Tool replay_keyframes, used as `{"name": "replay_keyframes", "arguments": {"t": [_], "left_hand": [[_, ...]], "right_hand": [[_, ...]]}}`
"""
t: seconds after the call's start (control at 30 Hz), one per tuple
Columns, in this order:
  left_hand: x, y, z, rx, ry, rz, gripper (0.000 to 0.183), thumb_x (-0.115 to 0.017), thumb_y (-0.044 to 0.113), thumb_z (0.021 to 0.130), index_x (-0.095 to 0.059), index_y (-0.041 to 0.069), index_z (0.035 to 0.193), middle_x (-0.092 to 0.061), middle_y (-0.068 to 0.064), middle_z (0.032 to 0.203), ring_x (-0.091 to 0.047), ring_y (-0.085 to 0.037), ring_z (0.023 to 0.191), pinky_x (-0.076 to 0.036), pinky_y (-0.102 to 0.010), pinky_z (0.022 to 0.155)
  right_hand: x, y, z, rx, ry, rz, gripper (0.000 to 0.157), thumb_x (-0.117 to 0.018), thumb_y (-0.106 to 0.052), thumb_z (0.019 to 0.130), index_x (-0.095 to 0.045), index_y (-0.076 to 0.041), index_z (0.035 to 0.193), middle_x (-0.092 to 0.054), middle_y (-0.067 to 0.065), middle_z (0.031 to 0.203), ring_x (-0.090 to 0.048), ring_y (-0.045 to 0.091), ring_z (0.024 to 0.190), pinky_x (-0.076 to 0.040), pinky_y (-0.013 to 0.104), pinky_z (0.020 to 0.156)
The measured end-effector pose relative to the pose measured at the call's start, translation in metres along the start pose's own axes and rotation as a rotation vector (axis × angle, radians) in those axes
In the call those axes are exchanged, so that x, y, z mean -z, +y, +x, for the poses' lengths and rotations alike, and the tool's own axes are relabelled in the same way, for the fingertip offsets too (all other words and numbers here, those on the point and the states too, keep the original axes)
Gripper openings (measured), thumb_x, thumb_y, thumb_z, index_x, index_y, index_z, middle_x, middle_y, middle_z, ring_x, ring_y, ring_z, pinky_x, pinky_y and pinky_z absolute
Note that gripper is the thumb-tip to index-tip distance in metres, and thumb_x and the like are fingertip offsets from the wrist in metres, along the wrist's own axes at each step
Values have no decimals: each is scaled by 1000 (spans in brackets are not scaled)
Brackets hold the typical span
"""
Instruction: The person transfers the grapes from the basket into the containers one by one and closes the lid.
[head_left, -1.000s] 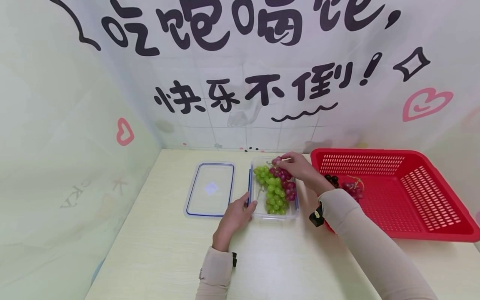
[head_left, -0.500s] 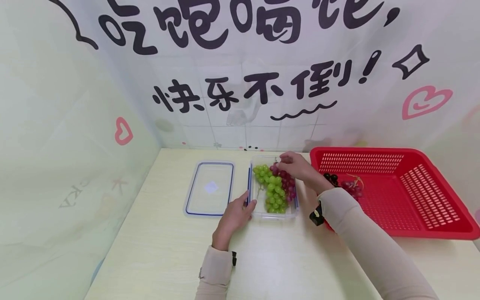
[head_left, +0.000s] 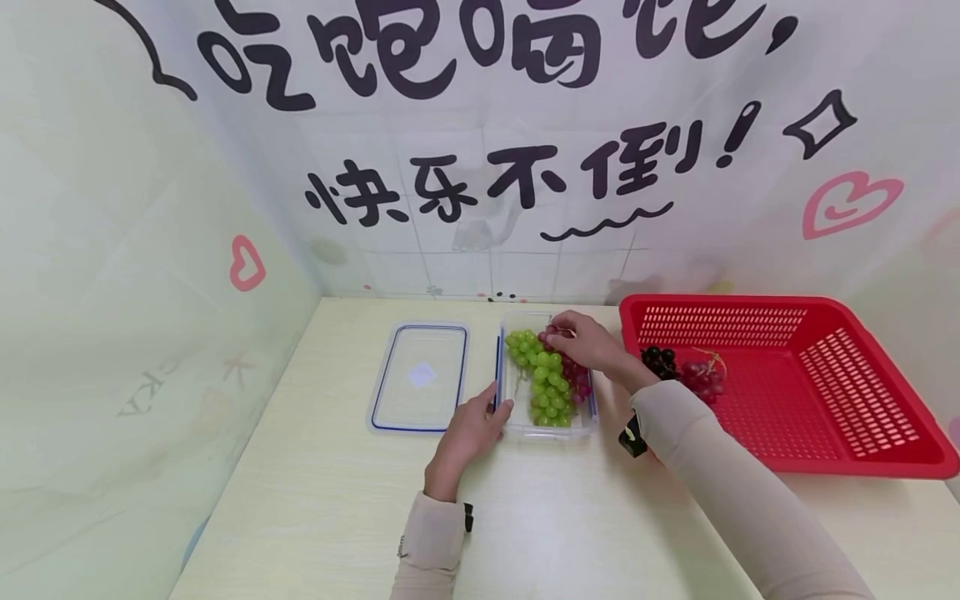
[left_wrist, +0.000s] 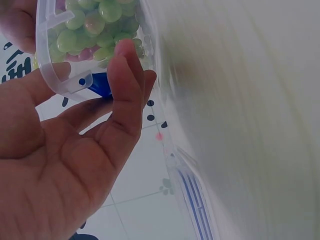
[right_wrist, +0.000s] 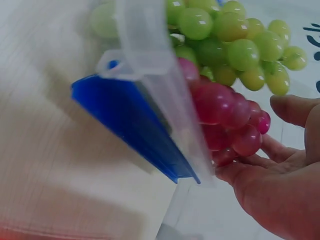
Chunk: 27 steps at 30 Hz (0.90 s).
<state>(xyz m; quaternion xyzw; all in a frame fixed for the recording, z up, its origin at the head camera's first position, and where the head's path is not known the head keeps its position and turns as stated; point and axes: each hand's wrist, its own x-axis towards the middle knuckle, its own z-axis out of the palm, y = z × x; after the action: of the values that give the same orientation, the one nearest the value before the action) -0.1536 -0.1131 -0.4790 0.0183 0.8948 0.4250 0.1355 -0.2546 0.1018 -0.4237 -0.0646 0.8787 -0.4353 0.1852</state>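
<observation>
A clear plastic food box point(head_left: 521, 417) with blue side clips stands on the table. Inside lie a bunch of green grapes point(head_left: 551, 387) and, along the right side, a bunch of red grapes point(head_left: 581, 385). My left hand point(head_left: 474, 429) holds the box at its near left corner, the fingers by the blue clip point(left_wrist: 101, 84) and the thumb at the rim. Over the far right part of the box, my right hand point(head_left: 588, 340) grips the upper end of the red grapes; its fingers reach around them in the right wrist view. The hand hides part of that bunch.
Left of the box, its clear lid point(head_left: 420, 379) with a blue seal lies flat on the table. A red plastic basket point(head_left: 795, 417) stands at the right, holding black grapes point(head_left: 660, 362) and more red grapes point(head_left: 702, 381). A printed wall sheet point(head_left: 450, 275) rises behind the table.
My right hand has moved slightly down and nearer to me over the box, and the red grapes have sunk lower into it. The left hand stays at the corner.
</observation>
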Motion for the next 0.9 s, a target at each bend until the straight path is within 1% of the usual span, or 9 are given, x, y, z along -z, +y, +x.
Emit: {"name": "replay_keyframes", "arguments": {"t": [0.13, 0.33, 0.57, 0.73, 0.9], "left_hand": [[0, 0, 0, 3, -1, -6, 63, -48, 39, 104, -33, 4, 154, -62, -2, 77, -57, -14, 65, -45, -34, 71], [0, -1, -1, 1, -4, -9, 63, -47, 40, 104, -32, 5, 155, -63, -2, 78, -58, -14, 66, -44, -34, 72], [-1, -1, 0, 13, -5, -15, 64, -47, 41, 104, -33, 6, 155, -62, -2, 76, -57, -14, 66, -44, -34, 71], [0, -1, 0, 11, -7, -17, 64, -48, 41, 104, -33, 6, 155, -62, -2, 76, -57, -14, 66, -44, -33, 70], [1, -1, 0, 0, -2, -4, 64, -47, 41, 104, -33, 5, 154, -62, -2, 76, -57, -13, 66, -45, -34, 72]], "right_hand": [[-1, 2, 0, 32, 13, -32, 43, -53, -24, 103, -49, -4, 140, -49, 18, 143, -41, 34, 137, -33, 54, 112], [2, 1, 0, 30, 50, -39, 46, -53, -25, 103, -47, -1, 142, -48, 20, 145, -38, 37, 141, -32, 55, 113], [6, -1, -1, -5, 55, 18, 48, -51, -26, 104, -45, 0, 144, -44, 21, 149, -34, 40, 143, -31, 54, 114], [12, -2, -3, -33, 60, 77, 47, -48, -27, 105, -44, -2, 144, -43, 19, 151, -31, 38, 145, -30, 54, 114], [17, -6, -6, -52, 65, 125, 45, -48, -28, 105, -45, -5, 143, -45, 17, 149, -34, 36, 144, -31, 53, 114]]}}
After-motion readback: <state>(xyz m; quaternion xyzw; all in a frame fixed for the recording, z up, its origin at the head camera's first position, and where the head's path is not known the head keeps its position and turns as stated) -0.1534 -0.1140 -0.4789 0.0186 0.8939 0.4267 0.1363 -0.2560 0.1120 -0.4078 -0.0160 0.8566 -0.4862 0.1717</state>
